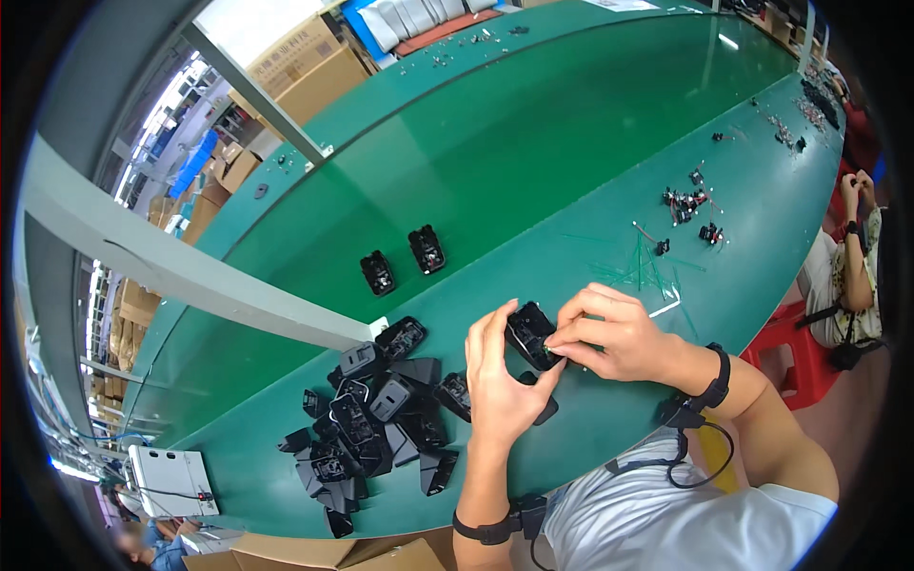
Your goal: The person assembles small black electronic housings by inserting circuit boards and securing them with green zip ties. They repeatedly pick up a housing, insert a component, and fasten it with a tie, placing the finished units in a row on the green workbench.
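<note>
Over a green table [314,495], the left hand [505,390] holds a black shell [529,325] between fingers and thumb. The right hand [609,333] is closed in a pinch at the shell's near edge; anything inside is too small to tell. A loose left grip could let the shell twist, making the pinch slip.

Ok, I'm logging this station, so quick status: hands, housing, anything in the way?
Left hand gripping black housing, open side showing. Right hand at its lower end, partly covering it. Pile of dark housings to the left, apparently not blocking.
</note>
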A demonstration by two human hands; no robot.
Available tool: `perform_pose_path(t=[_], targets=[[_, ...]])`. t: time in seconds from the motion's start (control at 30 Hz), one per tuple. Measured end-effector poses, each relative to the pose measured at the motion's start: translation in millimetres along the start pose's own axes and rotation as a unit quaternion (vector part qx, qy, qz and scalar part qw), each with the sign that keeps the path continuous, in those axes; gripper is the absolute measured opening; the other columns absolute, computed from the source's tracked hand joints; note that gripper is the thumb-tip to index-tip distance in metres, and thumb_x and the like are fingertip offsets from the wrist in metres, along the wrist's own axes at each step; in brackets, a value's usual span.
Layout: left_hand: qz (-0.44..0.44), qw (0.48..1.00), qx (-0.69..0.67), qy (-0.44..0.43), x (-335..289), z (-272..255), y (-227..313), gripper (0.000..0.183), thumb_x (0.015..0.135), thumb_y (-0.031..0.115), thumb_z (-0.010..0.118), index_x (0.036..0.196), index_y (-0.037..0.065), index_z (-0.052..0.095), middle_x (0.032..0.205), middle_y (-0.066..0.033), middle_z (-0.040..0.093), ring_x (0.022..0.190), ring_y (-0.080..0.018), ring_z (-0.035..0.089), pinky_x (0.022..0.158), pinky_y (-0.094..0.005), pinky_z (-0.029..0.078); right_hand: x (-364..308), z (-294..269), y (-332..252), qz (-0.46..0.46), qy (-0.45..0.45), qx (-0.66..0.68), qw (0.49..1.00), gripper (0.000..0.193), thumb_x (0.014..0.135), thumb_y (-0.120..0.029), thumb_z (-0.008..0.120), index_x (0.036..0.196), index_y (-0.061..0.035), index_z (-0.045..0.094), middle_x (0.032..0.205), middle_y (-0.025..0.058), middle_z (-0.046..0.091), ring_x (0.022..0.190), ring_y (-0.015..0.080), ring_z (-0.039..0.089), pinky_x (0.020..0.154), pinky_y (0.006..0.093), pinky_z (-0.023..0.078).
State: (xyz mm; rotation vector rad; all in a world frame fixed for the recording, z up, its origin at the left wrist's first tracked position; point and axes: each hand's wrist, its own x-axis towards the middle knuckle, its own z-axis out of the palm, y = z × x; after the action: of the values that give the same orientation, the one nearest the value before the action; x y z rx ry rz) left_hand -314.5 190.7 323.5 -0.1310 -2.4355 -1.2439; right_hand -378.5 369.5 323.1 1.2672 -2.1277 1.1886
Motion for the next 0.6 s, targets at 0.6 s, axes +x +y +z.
perform_pose_path(t=[0.6], targets=[[0.011, 0.987, -0.16, -0.007, -2, 4, -15, 0.091, 0.059, 0.002, 0.089, 0.142, 0.002, 0.053, 0.12, -0.0159, 0.06, 0.101, -0.0212, 0.064, 0.078, -0.0316, 0.054, 5, -12, 11, 0.14, -0.101, 0.27, 0.947, 0.019, 0.077, -0.006, 0.079, 0.096, -0.003, 0.075, 0.134, 0.0183, 0.055, 0.119, 0.0314, 0.058, 0.094, 0.0393, 0.053]])
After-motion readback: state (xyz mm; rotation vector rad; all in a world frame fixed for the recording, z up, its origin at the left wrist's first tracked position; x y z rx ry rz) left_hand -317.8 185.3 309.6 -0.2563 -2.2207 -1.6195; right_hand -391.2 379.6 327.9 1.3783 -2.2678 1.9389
